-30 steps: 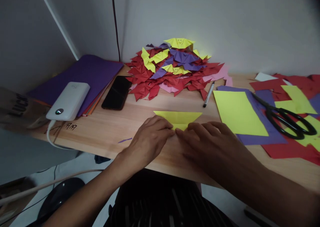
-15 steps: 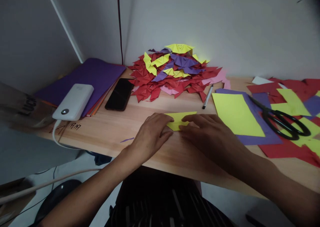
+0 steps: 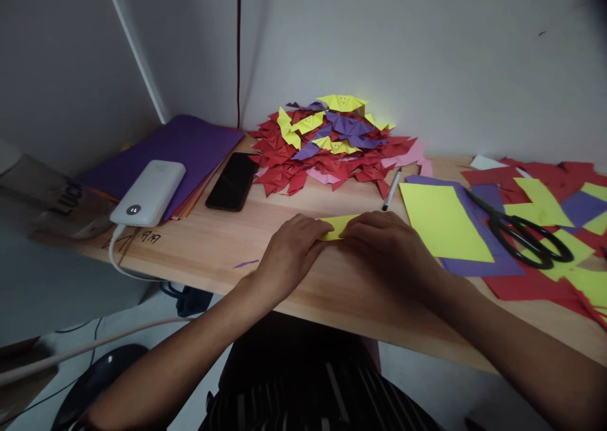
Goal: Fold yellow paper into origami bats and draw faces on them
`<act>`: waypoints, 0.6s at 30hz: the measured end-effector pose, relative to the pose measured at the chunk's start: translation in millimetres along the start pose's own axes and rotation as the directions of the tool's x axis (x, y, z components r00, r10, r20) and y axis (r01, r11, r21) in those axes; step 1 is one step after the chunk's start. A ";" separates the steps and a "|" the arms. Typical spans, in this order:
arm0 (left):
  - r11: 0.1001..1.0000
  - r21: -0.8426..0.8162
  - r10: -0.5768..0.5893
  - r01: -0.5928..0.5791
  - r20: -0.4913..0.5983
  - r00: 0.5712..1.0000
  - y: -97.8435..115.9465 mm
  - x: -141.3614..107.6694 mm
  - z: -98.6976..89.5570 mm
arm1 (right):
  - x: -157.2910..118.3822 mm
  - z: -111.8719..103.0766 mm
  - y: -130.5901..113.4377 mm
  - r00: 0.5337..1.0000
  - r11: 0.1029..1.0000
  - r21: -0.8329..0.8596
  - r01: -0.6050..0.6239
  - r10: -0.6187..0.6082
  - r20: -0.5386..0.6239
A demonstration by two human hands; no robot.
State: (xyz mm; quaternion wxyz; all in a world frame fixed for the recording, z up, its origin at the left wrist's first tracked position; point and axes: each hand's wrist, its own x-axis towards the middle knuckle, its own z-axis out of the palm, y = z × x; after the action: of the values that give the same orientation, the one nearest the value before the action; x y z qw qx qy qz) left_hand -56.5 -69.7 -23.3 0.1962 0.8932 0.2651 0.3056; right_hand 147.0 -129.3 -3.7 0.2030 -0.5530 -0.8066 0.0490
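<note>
A small piece of yellow paper (image 3: 337, 226), folded to a narrow strip, lies on the wooden desk between both hands. Its left end is pinched by my left hand (image 3: 298, 244), thumb and fingers together. My right hand (image 3: 386, 241) grips the other end, its fingers covering the paper's right part. Behind them rises a heap of folded paper shapes (image 3: 348, 124) in red, purple, yellow and pink; a few yellow ones carry drawn smiling faces. A pen (image 3: 391, 189) lies just beyond my right hand.
Yellow sheets (image 3: 443, 219) on purple paper lie at the right, with black-handled scissors (image 3: 526, 235) over coloured scraps (image 3: 583, 206). A black phone (image 3: 232, 181), a white power bank (image 3: 149, 194) with a cable, purple sheets (image 3: 190, 140) and a clear plastic bag (image 3: 66, 203) are at the left.
The yellow paper looks narrower now, its near edge folded up. My right hand has closed in over its right end. The view has shifted slightly.
</note>
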 end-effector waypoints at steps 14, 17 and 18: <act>0.994 0.111 0.011 -0.004 -0.066 0.998 14.1 -24.8 0.0 | 2.7 -3.5 -8.0 0.983 0.981 0.096 -0.170 0.162 0.086; 0.980 0.197 0.031 -0.025 -0.026 0.999 14.4 -24.6 3.1 | 3.9 -0.8 -10.4 0.978 0.980 0.039 -0.195 0.191 0.090; 0.974 0.225 0.039 -0.034 -0.019 0.999 14.7 -24.4 3.8 | 4.2 0.4 -10.9 0.977 0.980 0.023 -0.198 0.195 0.089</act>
State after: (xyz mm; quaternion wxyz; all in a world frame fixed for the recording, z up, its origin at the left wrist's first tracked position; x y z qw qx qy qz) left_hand -65.3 -96.4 -29.4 0.0852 0.9107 0.2839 0.2876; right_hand 136.0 -129.6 0.4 0.1709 -0.6240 -0.7552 0.1055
